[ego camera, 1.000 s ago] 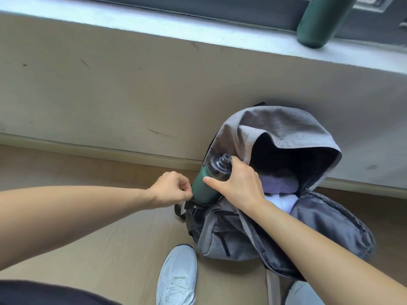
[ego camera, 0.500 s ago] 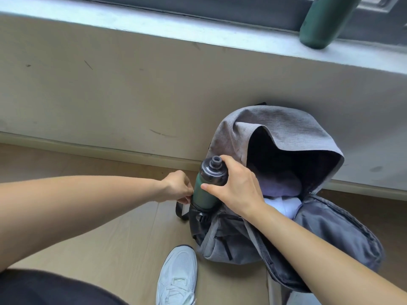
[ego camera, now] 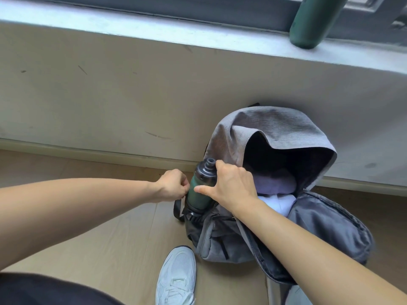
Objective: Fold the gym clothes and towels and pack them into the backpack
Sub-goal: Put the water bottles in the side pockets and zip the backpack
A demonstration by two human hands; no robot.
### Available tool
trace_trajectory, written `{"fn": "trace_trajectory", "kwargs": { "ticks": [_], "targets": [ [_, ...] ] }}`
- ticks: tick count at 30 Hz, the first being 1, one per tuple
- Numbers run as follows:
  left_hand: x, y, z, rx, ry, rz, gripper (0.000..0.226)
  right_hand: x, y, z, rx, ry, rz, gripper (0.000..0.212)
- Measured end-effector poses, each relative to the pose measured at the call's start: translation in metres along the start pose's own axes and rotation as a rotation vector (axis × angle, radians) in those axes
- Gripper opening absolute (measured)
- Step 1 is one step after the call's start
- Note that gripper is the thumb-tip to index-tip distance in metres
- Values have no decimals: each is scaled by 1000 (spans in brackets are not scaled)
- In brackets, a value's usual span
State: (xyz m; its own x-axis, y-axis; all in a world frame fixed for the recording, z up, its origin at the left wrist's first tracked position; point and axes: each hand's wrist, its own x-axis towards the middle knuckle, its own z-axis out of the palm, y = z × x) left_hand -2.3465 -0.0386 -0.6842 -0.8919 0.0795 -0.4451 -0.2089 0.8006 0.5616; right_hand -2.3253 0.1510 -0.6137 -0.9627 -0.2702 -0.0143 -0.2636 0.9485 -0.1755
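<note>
1. Two hands work at the backpack [ego camera: 275, 126] in the head view, and the green bottle [ego camera: 198, 194] between them stands straighter than a second ago, its black cap less tipped toward the bag.
2. Right hand [ego camera: 233, 186] grips the bottle at the cap's shoulder, fingers curled over the far side and thumb stretched across the green body; a second ago the thumb lay nearer the cap.
3. Left hand [ego camera: 174, 186] is closed in a fist against the bottle's left side. It seems to pinch the rim of the side pocket [ego camera: 193, 216], though the contact itself is hidden.
4. Judging by this, the bottle is being seated in the pocket, a late packing step.
5. Folded purple cloth [ego camera: 275, 181] and white cloth [ego camera: 277, 201] already lie inside the main compartment.
6. Bottle's long axis runs near upright, base in the pocket, cap up and leaning slightly right.
7. Backpack stands on the floor [ego camera: 110, 238] against the wall, long axis upright, mouth open toward the camera, flap arched over it.
</note>
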Motion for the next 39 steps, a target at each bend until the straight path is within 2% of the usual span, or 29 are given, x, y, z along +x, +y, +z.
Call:
{"fn": "trace_trajectory", "kwargs": {
  "ticks": [2, 3, 5, 6, 7, 9, 10, 12, 13, 15, 17, 19, 21, 23, 30, 35, 39],
  "targets": [
    [2, -2, -1, -18, -6, -2, 26, -4, 14, 2, 184, -59, -29, 76],
    [2, -3, -1, -18, -17, 1, 26, -10, 22, 6, 300, -9, -25, 71],
    [4, -2, -2, -4, -36, 24, 25, -22, 33, 11, 466, 252, 75, 44],
    [4, -1, -3, 22, -47, 42, 25, -26, 36, 12, 539, 365, 175, 38],
    [2, 1, -5, 52, -58, 65, 23, -27, 38, 12, 607, 413, 292, 41],
    [1, 5, -13, 77, -67, 138, 11, -21, 39, 10, 731, 325, 441, 49],
    [-1, 7, -18, 46, -55, 194, 16, -15, 41, 10, 773, 226, 440, 46],
    [-9, 18, -28, -112, 11, 337, 45, -2, 41, 8, 827, 50, 422, 32],
    [-14, 26, -31, -174, 62, 405, 57, 3, 41, 8, 851, 17, 431, 40],
    [-20, 41, -33, -186, 173, 490, 64, 12, 41, 9, 936, 10, 436, 52],
    [-19, 52, -34, -112, 230, 470, 65, 13, 37, 7, 1004, 29, 419, 57],
    [-14, 57, -36, -2, 221, 435, 60, 10, 36, 6, 1014, 64, 416, 51],
    [-12, 57, -34, 100, 147, 435, 61, 5, 33, 2, 1010, 103, 393, 45],
    [-15, 52, -25, 174, 58, 415, 72, 3, 30, -2, 1021, 130, 370, 46],
    [-8, 47, -3, 279, -27, 338, 81, -5, 21, -9, 980, 177, 353, 49],
    [-4, 42, -4, 297, -54, 354, 82, -5, 23, -9, 1004, 150, 359, 48],
    [-2, 39, -13, 282, -143, 336, 72, -4, 30, -20, 1060, -19, 330, 34]
  ]
}}
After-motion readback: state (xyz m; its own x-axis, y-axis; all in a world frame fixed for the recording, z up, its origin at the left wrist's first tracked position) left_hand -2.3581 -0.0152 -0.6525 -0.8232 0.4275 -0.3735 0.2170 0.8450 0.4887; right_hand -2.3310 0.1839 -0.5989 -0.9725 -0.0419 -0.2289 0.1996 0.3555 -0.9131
